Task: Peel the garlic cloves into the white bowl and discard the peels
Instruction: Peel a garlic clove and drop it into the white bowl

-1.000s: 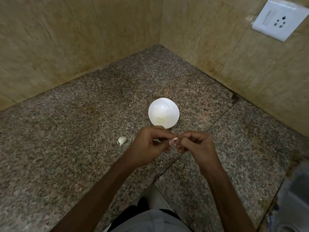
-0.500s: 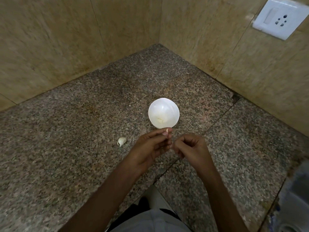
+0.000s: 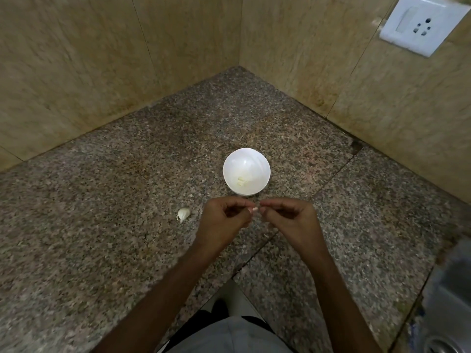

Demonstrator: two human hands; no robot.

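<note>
Garlic clove [image 3: 183,214], papery and unpeeled, lies on open bench [image 3: 102,225], clear of the walls [image 3: 76,72], left of the white bowl [image 3: 244,157] (pale peeled pieces [image 3: 242,180] inside). Before it the hands, left hand [image 3: 224,222] and right hand [image 3: 290,220], curl fingertip to fingertip; any pinched scrap is too small to tell.

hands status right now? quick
Left hand: fingers curled, pinching a small pale piece; clove or peel unclear.
Right hand: fingers curled, tips pinched together; anything held cannot be told.
</note>
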